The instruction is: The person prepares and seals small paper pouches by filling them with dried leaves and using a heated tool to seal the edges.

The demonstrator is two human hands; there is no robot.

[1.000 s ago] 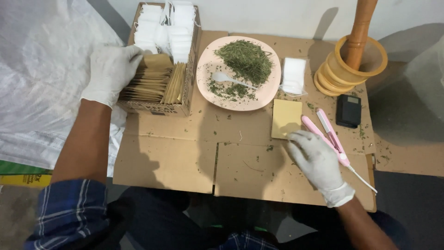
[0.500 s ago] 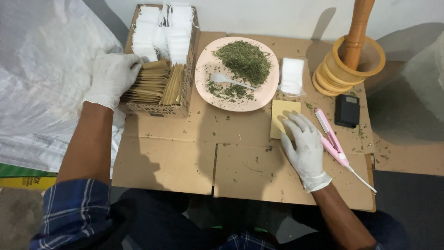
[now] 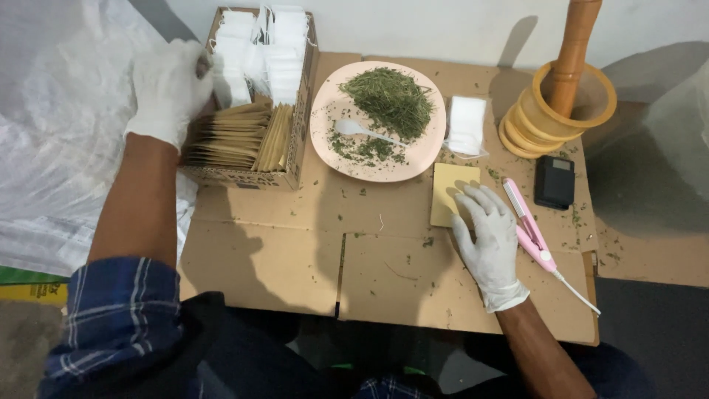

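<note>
Both of my hands wear white gloves. My left hand (image 3: pixel 168 90) reaches into the left side of a cardboard box (image 3: pixel 295 140), fingers among the white tea bags (image 3: pixel 266 52) and above a stack of tan paper envelopes (image 3: pixel 236 137). My right hand (image 3: pixel 487 233) lies flat, fingers spread, on the lower right corner of a tan envelope (image 3: pixel 449 191) on the cardboard work surface. A pink sealing tool (image 3: pixel 528 225) lies just right of that hand. Neither hand grips anything that I can see.
A pink plate (image 3: pixel 325 140) carries dried green herbs (image 3: pixel 388 100) and a white spoon (image 3: pixel 362 131). A white empty bag (image 3: pixel 467 124), a wooden mortar (image 3: pixel 598 103) with pestle (image 3: pixel 572 52) and a small black scale (image 3: pixel 555 181) stand at right. White plastic sacking (image 3: pixel 52 111) lies at left.
My right hand left the pink tool and moved left onto the tan envelope. My left hand shifted up from the envelope stack toward the white bags.
</note>
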